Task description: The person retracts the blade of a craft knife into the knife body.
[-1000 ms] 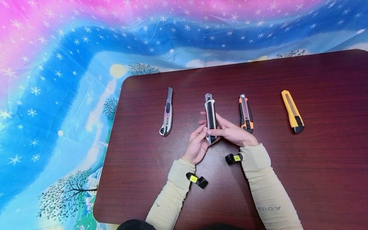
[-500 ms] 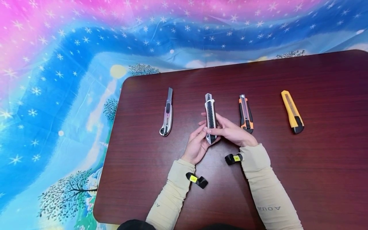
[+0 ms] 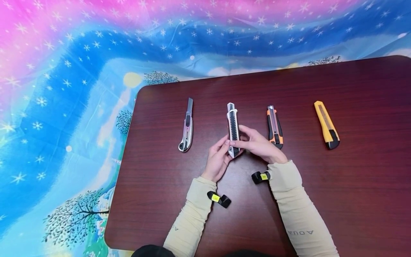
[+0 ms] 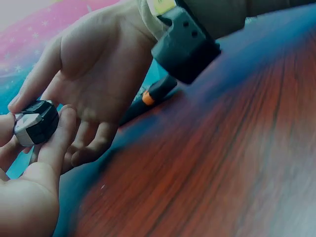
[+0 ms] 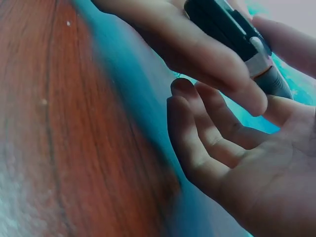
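At nine o'clock a silver cutter point(image 3: 189, 125) lies on the bench point(image 3: 154, 185), blade out. The fingers of the left hand point(image 3: 217, 160) pinch the grey-black cutter point(image 3: 234, 130) near its six-o'clock end, and those of the right hand point(image 3: 259, 144) pinch it from four o'clock. It is already lifted; judging by this, handling is underway, setting down remains. At three o'clock, an orange-black cutter point(image 3: 278, 123), then a yellow cutter point(image 3: 325, 123), lie unheld.

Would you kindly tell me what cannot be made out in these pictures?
Head view: the underside of the held silver-and-black cutter, facing away.
Head view: part of the orange-and-black cutter, behind the right hand.
Head view: writing on the yellow tags, too small.
Left wrist view: the held cutter's blade, hidden behind its handle.
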### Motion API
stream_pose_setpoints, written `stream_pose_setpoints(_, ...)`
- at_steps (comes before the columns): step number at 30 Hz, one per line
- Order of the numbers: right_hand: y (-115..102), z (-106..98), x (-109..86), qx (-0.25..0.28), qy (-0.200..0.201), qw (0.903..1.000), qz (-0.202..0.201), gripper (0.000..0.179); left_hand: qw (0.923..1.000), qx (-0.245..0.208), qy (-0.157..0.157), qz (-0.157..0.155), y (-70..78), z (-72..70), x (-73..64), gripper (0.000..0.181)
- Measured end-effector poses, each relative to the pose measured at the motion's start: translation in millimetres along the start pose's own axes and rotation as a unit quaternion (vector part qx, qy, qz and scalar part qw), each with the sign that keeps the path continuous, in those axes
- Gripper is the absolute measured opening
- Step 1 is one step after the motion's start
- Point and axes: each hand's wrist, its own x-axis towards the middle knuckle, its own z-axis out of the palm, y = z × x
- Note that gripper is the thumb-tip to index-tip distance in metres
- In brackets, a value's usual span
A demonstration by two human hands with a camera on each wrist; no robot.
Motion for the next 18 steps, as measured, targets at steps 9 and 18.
stream_pose_setpoints(9, -2.2, -1.1, 0.6, 0.000, 0.037, 0.9992, -0.015, 0.038, 0.9951, 0.078, 0.032, 0.052, -1.6, -1.1, 1.9, 0.041)
stream_pose_setpoints(18, 1.5, 2.8, 6.0, -0.008, 0.088, 0.9958, -0.022, 0.038, 0.9592, 0.239, 0.098, 0.114, -5.1, 0.7, 4.1, 0.038)
